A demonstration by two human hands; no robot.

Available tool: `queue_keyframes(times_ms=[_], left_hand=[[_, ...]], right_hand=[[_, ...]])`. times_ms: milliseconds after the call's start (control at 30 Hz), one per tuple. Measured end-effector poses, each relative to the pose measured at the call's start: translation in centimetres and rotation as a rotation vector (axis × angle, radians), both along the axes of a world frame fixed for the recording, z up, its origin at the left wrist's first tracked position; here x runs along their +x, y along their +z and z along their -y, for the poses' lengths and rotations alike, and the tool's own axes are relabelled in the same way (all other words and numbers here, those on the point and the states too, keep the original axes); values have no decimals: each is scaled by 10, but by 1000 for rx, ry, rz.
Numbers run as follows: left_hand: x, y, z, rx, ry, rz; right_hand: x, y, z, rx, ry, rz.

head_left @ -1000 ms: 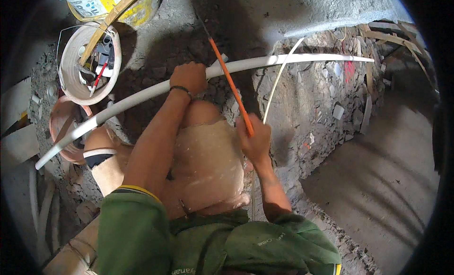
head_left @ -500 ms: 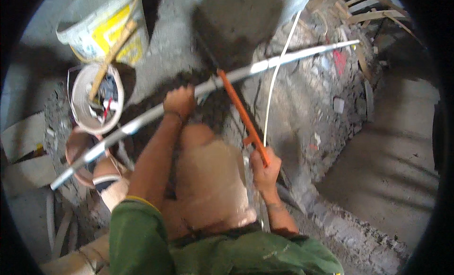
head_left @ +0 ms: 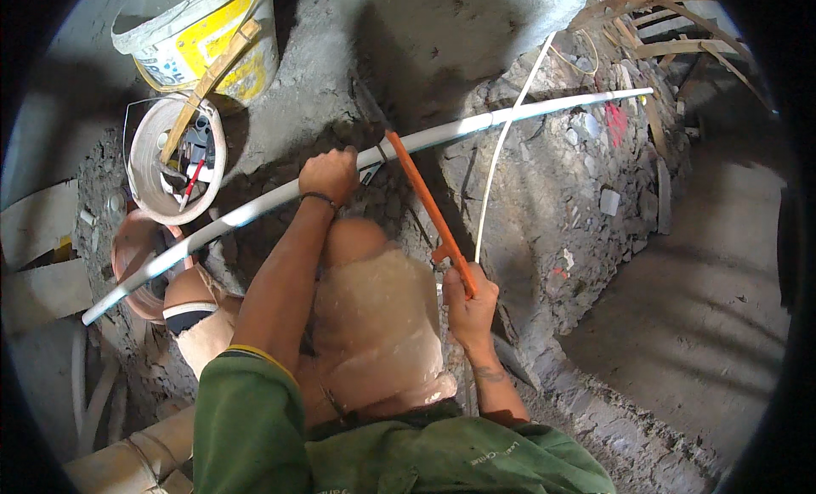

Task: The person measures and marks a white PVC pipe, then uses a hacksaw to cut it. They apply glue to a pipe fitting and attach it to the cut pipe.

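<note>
Across the middle of the frame lies the long white pipe (head_left: 255, 209), with the left hand (head_left: 330, 176) wrapped around it. The right hand (head_left: 473, 305) grips the orange saw (head_left: 427, 203). Sawing looks like the step; the next push calls for a still pipe.

I grip a long white pipe (head_left: 459, 129) slanting from near on my left to farther off on my right; across it I hold a slim orange saw (head_left: 427, 203), its dark front end pointing away from me
</note>
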State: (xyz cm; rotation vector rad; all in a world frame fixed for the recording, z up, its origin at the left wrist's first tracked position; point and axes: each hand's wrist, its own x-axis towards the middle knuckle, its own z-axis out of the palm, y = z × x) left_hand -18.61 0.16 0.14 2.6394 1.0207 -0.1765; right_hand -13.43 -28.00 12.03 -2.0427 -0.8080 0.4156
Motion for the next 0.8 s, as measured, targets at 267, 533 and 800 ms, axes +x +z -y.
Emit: queue_keyframes(times_ms=[267, 533, 800], left_hand=[[-1, -9, 1, 21, 9, 42], [0, 4, 2, -18, 30, 18], [-2, -2, -1, -58, 60, -28]], right_hand=[[-5, 26, 4, -33, 38, 62], [-2, 39, -10, -155, 91, 69], [-8, 7, 7, -321, 252, 275]])
